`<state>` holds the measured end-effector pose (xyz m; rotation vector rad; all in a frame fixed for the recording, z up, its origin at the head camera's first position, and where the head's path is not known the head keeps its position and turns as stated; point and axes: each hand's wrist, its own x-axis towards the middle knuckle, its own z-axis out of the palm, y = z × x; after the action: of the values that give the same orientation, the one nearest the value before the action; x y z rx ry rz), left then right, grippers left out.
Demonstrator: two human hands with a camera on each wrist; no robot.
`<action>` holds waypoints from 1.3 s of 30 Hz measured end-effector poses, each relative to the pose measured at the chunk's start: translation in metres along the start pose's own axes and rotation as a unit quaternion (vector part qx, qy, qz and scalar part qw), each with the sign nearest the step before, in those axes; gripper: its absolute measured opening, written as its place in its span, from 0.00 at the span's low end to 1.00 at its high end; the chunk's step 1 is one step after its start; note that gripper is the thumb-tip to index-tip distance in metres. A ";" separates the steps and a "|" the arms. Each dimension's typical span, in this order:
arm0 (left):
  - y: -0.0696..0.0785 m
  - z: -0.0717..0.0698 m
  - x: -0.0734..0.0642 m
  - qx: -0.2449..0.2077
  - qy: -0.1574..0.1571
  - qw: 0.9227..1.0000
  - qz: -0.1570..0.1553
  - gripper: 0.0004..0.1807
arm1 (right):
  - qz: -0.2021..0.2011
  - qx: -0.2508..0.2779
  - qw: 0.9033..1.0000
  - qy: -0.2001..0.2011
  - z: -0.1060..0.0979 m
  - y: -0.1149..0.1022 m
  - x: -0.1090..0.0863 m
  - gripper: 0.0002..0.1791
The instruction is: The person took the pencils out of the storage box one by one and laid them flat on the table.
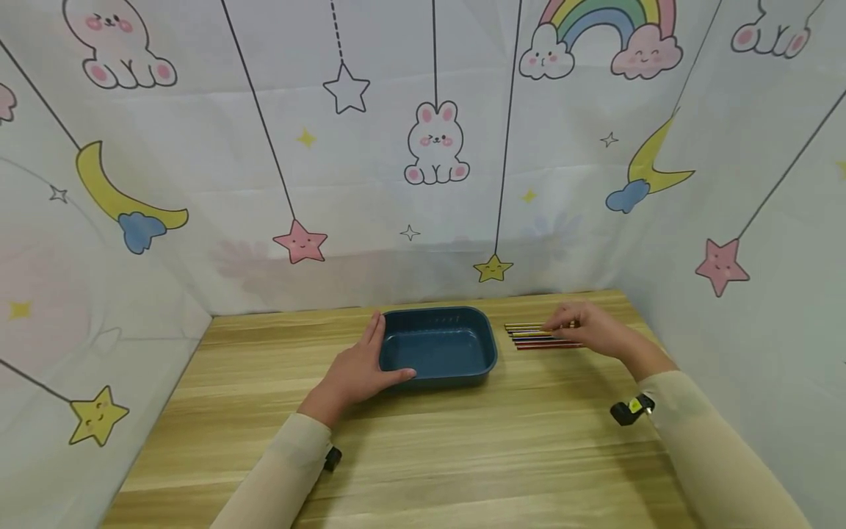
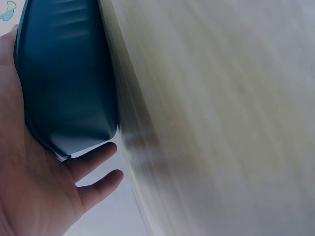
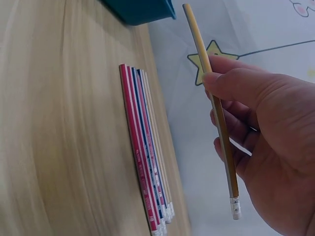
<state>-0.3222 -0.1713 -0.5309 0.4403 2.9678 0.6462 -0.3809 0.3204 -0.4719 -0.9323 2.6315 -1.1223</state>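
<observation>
A dark blue rectangular tray [image 1: 438, 378] stands on the table. My left hand [image 1: 360, 371] rests against its left end, thumb on the near rim and fingers extended along the left side. In the left wrist view, two fingertips [image 2: 101, 189] reach out past the tray's wall [image 2: 69, 88]. My right hand [image 1: 591, 328] is to the right of the tray, pinching a yellow pencil [image 3: 224, 140] between thumb and fingers. The pencil is raised above the table, its white eraser end towards the palm side. Beneath it lies a row of several pencils [image 3: 140, 147], red, blue and yellowish, side by side.
The wood-grain table [image 1: 463, 455] ends at a white printed cloth [image 1: 383, 184] that rises behind it and on both sides. The row of pencils lies near the table's back right, a short way from the tray's right end.
</observation>
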 end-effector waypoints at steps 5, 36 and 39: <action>-0.001 0.001 0.001 -0.001 -0.004 1.000 -0.001 0.75 | -0.009 -0.016 1.000 0.019 0.004 0.008 -0.004 0.10; 0.004 -0.002 -0.002 -0.005 -0.009 1.000 -0.012 0.75 | -0.020 -0.072 0.996 0.051 0.039 0.049 -0.017 0.11; 0.005 -0.002 -0.002 -0.005 -0.011 1.000 -0.012 0.75 | -0.027 -0.069 0.996 0.057 0.040 0.051 -0.018 0.11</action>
<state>-0.3190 -0.1685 -0.5265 0.4077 2.9435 0.6502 -0.3776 0.3336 -0.5372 -0.9991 2.8232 -1.0445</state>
